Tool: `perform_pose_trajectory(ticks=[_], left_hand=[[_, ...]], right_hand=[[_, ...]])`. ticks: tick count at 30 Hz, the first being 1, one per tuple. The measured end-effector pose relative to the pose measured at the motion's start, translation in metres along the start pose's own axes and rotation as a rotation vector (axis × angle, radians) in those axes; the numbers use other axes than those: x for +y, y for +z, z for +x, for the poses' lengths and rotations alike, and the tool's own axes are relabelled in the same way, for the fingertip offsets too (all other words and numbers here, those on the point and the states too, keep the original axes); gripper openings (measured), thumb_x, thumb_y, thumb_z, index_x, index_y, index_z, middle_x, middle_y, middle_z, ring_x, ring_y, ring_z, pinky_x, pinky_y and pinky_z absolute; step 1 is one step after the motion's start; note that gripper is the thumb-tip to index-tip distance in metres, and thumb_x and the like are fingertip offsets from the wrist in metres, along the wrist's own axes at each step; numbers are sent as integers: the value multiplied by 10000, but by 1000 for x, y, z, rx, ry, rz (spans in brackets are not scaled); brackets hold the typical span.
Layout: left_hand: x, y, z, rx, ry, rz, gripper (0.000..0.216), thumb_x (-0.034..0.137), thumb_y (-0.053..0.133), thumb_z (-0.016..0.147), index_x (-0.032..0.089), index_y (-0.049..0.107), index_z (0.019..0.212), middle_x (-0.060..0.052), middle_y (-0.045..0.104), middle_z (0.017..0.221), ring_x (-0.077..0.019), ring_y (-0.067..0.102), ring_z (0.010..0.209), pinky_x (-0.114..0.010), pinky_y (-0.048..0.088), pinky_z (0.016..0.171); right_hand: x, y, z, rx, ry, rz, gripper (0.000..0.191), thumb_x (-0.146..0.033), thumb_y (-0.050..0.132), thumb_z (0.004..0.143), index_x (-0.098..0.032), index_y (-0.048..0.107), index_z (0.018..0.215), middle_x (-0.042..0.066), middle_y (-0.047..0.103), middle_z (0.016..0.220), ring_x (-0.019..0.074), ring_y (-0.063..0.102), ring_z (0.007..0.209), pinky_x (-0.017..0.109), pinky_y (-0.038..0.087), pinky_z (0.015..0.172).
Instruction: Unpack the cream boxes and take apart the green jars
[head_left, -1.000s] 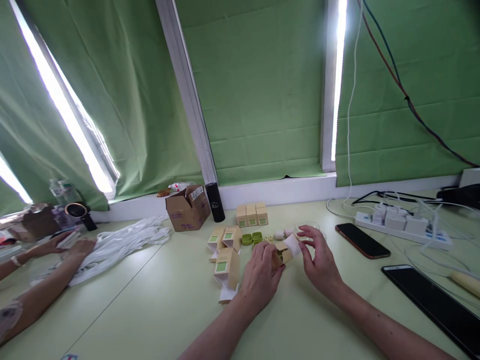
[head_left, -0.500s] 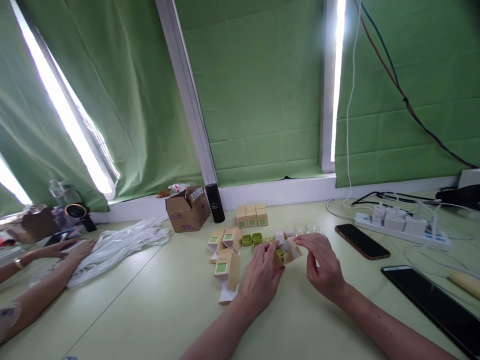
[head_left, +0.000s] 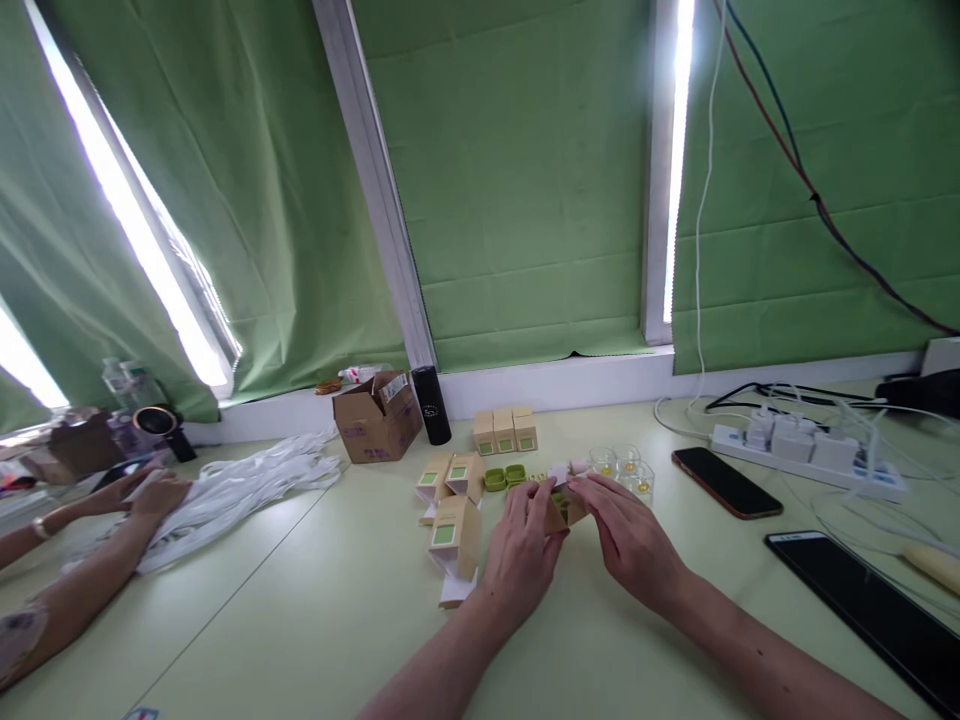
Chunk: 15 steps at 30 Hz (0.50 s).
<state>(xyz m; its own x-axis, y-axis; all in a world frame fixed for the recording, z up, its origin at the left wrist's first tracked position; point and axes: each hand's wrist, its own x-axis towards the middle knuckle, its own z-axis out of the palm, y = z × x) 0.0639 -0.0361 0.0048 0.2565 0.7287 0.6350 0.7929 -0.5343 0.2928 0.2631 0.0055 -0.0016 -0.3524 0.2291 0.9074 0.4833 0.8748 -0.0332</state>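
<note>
Between my hands is a small kraft cardboard box point(head_left: 576, 512) with something green inside it. My left hand point(head_left: 523, 545) grips the box's left side, its fingers curled over the edge. My right hand point(head_left: 637, 535) has its fingertips pressed together on the box's right, upper edge. Just behind the hands lie small green square trays point(head_left: 505, 478), partly covered by my left fingers. Several clear round cups point(head_left: 628, 466) with yellow bits in them stand behind my right hand. Open kraft boxes point(head_left: 454, 535) with green labels and white flaps lie left of my left hand.
Closed kraft boxes point(head_left: 505, 430) stand in a row at the back. A brown carton point(head_left: 377, 418) and a black cylinder point(head_left: 430, 405) are by the sill. Phones point(head_left: 726, 482) and a power strip point(head_left: 810, 462) lie right. Another person's hands point(head_left: 154, 497) touch white strips point(head_left: 247, 490) at left.
My right hand has moved left onto the box, and the flap on that side now stands folded inward. The clear cups show more fully. My left hand keeps its hold.
</note>
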Motion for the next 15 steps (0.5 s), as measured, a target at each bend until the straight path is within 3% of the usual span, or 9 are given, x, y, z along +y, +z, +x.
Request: perform_pose_trajectory(ticks=[9,15], left_hand=[[0,2,0,43,-22,40,735,105,670,894,244,365,1548,-141,570,1364,-309,568,1280,-505,546,1052],[-2,1,0,67,0,115,708,124,663,908,229,370,1544,-148,588,1329,-313,595,1239,-484,579,1000]], right_hand=[[0,-1,3,76,149,59,372,-82,499,997,-260,609,1304,78,765,1108,274,720,1032,503,601,948],[0,8,-7,52,329,90,255,-199,560,990,-246,666,1217,122,713,1219,305,691,1101,508,603,943]])
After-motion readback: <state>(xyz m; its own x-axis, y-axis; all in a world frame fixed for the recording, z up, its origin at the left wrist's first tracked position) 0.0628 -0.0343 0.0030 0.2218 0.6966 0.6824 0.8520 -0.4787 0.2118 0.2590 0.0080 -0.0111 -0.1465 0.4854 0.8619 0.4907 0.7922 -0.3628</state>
